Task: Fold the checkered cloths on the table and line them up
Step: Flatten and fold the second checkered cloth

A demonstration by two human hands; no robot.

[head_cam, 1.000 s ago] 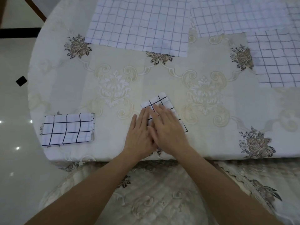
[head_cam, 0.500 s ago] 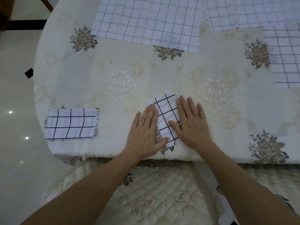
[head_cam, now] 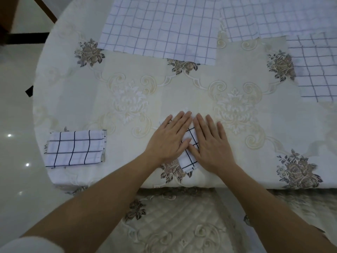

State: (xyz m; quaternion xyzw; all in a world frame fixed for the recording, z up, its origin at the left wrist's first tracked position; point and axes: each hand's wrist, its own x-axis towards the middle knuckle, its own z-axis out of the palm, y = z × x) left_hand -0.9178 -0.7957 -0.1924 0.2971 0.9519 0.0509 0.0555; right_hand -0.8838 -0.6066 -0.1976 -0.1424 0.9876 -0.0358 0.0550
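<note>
My hands lie flat, fingers straight and spread a little, side by side: my left hand (head_cam: 168,138) and my right hand (head_cam: 211,141) both press on the small folded cloth (head_cam: 189,158) near the front edge of the tabletop (head_cam: 164,88) (only a strip of its dark grid shows between them). A second folded cloth (head_cam: 75,147) lies well apart to my left, by the rim. At the far side lie the centre open cloth (head_cam: 160,30), the far open cloth (head_cam: 273,15) and the right open cloth (head_cam: 317,70), all spread flat

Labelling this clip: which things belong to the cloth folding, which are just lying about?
Job: pressed cloth, left hand, right hand, folded cloth, large unfolded cloth, far unfolded cloth, right unfolded cloth.
Lying about: floral tablecloth, quilted fabric.
</note>
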